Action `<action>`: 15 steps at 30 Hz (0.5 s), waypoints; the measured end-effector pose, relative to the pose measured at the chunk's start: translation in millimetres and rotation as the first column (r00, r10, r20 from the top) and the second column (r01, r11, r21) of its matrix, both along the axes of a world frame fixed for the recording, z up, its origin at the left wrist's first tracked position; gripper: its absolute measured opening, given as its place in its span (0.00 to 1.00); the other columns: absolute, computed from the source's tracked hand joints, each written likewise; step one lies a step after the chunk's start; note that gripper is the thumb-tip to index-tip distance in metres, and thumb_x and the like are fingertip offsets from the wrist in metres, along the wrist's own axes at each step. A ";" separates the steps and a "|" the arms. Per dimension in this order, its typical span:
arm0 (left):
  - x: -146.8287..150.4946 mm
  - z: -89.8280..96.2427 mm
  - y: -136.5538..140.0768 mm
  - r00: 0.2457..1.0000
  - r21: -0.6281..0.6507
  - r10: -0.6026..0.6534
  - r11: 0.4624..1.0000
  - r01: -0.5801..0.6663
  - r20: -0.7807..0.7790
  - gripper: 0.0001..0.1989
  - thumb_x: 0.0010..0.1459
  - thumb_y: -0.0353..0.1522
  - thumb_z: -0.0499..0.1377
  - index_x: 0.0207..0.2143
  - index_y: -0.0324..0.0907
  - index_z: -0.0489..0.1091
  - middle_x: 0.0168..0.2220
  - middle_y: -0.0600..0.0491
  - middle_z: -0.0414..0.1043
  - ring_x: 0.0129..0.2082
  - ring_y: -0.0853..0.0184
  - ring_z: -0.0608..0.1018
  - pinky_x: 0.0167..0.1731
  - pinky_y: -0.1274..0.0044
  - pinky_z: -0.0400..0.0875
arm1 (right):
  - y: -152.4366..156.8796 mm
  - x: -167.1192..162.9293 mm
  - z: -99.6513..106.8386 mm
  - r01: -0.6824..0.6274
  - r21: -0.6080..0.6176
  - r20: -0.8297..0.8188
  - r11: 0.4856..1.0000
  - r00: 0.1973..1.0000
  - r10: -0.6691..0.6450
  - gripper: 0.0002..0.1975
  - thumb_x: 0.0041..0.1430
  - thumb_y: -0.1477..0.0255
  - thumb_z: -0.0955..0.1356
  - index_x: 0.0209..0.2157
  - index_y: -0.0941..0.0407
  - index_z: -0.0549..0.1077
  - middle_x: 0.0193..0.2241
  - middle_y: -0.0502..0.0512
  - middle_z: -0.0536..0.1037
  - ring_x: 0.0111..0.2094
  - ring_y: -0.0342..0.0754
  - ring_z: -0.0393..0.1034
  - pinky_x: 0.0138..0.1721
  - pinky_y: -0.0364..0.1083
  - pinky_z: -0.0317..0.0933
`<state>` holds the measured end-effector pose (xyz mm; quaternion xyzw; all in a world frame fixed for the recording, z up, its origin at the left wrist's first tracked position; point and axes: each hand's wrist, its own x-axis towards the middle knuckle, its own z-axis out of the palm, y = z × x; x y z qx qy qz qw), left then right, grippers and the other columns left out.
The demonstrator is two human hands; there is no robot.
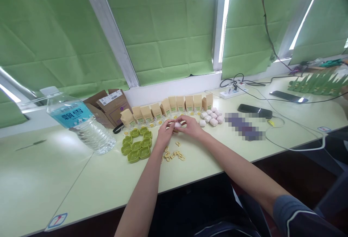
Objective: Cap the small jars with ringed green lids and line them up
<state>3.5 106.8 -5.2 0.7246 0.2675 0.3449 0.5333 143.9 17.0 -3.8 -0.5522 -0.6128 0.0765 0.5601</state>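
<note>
My left hand (pixel 164 132) and my right hand (pixel 189 126) meet over the table, fingers pinched together around a small white rounded piece (pixel 177 125). It resembles the pale pinkish-white rounded pieces (pixel 213 122) heaped just right of my right hand. Left of my left hand, several small green cups (pixel 133 156) stand grouped. Below my hands lie several small yellow rings with open ends (pixel 178 154), loosely scattered. Behind them runs a row of tan paper boxes (pixel 180 103) with small clear packets in front. My fingers partly cover the held piece.
A large water bottle (pixel 81 121) and an open cardboard box (pixel 108 108) stand at the left. At the right are a black phone (pixel 255 111), a white cable (pixel 296 150) and a power strip (pixel 233 91). The table's front edge lies below my forearms.
</note>
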 end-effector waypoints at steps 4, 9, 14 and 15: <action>0.4 -1.0 -0.4 1.000 0.000 0.014 1.000 -0.014 0.015 0.18 0.57 0.41 0.60 0.46 0.40 0.72 0.39 0.47 0.76 0.33 0.66 0.79 0.34 0.73 0.77 | -0.5 -0.8 0.5 0.018 0.012 0.071 1.000 0.997 -0.019 0.13 0.54 0.67 0.73 0.41 0.54 0.76 0.40 0.54 0.79 0.42 0.49 0.72 0.42 0.48 0.69; 1.4 -3.8 1.4 0.999 -0.025 -0.009 1.000 0.010 0.038 0.19 0.58 0.42 0.59 0.47 0.40 0.72 0.43 0.45 0.77 0.35 0.64 0.79 0.35 0.71 0.77 | -1.2 0.5 -0.2 0.057 0.003 0.147 0.998 0.988 -0.057 0.13 0.56 0.67 0.72 0.44 0.53 0.76 0.42 0.55 0.78 0.44 0.50 0.71 0.43 0.49 0.67; 2.9 -7.9 4.3 0.994 -0.075 -0.079 0.994 0.085 0.078 0.20 0.58 0.41 0.60 0.50 0.40 0.72 0.43 0.44 0.77 0.37 0.62 0.80 0.41 0.67 0.77 | -1.1 2.2 -0.4 0.081 0.010 0.172 0.997 0.982 -0.081 0.13 0.56 0.71 0.71 0.44 0.53 0.76 0.42 0.55 0.78 0.45 0.51 0.71 0.45 0.50 0.66; 3.2 -8.5 4.4 0.993 -0.070 -0.088 0.993 0.094 0.080 0.21 0.58 0.42 0.60 0.50 0.40 0.72 0.44 0.44 0.77 0.38 0.62 0.80 0.42 0.66 0.77 | -1.1 2.4 -0.3 0.079 0.012 0.175 0.997 0.981 -0.079 0.13 0.56 0.71 0.71 0.44 0.53 0.76 0.42 0.55 0.78 0.44 0.51 0.71 0.46 0.50 0.66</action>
